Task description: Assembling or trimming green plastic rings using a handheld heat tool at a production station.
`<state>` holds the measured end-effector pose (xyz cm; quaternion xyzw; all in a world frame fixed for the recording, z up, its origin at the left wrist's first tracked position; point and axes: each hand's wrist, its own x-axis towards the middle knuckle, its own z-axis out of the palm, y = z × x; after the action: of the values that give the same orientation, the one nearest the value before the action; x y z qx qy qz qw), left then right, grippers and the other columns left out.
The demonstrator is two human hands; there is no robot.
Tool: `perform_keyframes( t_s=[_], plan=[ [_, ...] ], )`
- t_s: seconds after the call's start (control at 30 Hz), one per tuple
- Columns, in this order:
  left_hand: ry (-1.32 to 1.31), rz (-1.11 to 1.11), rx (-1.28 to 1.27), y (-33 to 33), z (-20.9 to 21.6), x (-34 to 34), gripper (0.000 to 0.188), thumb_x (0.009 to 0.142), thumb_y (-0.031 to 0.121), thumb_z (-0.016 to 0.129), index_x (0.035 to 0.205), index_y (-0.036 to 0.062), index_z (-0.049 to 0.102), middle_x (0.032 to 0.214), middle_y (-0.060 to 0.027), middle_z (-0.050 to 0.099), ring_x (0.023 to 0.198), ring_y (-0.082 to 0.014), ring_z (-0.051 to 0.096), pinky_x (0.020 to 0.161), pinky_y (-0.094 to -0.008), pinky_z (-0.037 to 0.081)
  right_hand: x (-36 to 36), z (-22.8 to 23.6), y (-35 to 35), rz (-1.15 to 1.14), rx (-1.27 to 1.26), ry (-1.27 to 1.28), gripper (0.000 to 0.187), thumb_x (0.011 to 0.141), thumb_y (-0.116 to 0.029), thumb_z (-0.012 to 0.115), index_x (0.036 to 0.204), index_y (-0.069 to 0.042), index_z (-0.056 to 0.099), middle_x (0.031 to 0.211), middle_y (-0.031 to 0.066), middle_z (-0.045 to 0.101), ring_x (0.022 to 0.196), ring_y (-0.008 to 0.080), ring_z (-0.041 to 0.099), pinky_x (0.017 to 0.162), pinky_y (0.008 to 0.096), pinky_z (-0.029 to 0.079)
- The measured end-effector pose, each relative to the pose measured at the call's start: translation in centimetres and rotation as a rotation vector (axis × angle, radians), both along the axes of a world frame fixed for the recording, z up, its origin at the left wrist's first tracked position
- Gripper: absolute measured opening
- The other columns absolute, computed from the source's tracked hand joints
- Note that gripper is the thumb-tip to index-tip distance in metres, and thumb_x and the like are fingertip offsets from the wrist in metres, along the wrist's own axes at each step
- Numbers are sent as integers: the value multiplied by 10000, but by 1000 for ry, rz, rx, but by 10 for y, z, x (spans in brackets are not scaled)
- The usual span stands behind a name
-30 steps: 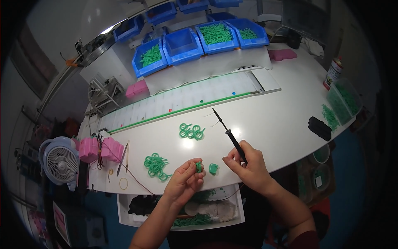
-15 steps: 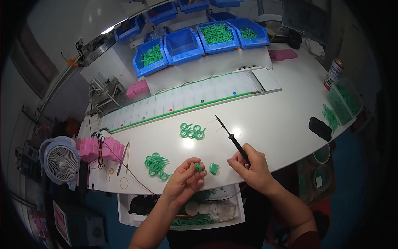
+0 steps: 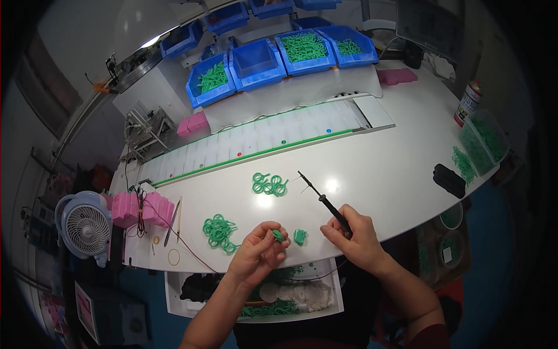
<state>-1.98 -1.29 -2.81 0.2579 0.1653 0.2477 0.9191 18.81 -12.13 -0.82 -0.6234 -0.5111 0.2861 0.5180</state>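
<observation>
In the fingertips of my left hand (image 3: 256,253) a small green piece (image 3: 279,235), probably a ring, is pinched. My right hand (image 3: 356,235) grips a black corded pen-shaped tool (image 3: 330,206), whose slim shaft points up and to the left. Thin wire-like lines show beside its tip. Between the hands, a small green block (image 3: 300,237) lies on the white table. Left of my left hand is a heap of green rings with stems (image 3: 218,231). A smaller group of green rings (image 3: 269,185) rests farther back, near the tool's tip.
A long white panel with a green edge (image 3: 250,154) crosses the table. Blue bins (image 3: 256,64) stand behind it, several holding green pieces. At left are a fan (image 3: 87,224) and pink boxes (image 3: 142,208). An open drawer (image 3: 334,291) juts out below the front edge.
The tool's tip has dipped slightly down and to the left. The green piece has turned a little in my left fingers. Both hands are nearly where they were.
</observation>
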Motion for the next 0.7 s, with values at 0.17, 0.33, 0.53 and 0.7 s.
perform_keyframes(
  t_s=[0.17, 0.33, 0.53, 0.7],
  plan=[
    [63, 0, 173, 0, 1, 1, 158, 923, 138, 563, 1062, 65, 542, 1024, -87, 559, 915, -183, 538, 662, -253, 515, 7, -12, -2, 21, 65, -14, 321, 915, -290, 585, 785, -6, 508, 600, 35, 561, 504, 87, 485, 481, 255, 393],
    [100, 12, 245, 1, 2, 0, 159, 912, 129, 580, 1050, 59, 541, 1024, -91, 566, 911, -186, 551, 649, -255, 522, 9, -10, -5, 42, 79, 47, 335, 958, -299, 498, 788, -11, 520, 626, 50, 600, 501, 110, 492, 489, 264, 390],
    [76, -5, 252, 3, 0, -2, 182, 911, 87, 575, 1087, 50, 548, 1046, -88, 601, 942, -170, 589, 701, -300, 518, 13, -9, -8, 81, 32, 47, 326, 968, -253, 479, 759, -7, 523, 609, 61, 575, 515, 126, 513, 497, 267, 399],
    [99, -4, 268, 2, 0, -3, 199, 901, 80, 589, 1091, 41, 546, 1065, -99, 588, 932, -168, 588, 718, -303, 530, 19, -4, -11, 76, 98, -121, 256, 920, -204, 565, 758, -6, 563, 613, 78, 565, 522, 151, 529, 498, 272, 403]
  ],
)
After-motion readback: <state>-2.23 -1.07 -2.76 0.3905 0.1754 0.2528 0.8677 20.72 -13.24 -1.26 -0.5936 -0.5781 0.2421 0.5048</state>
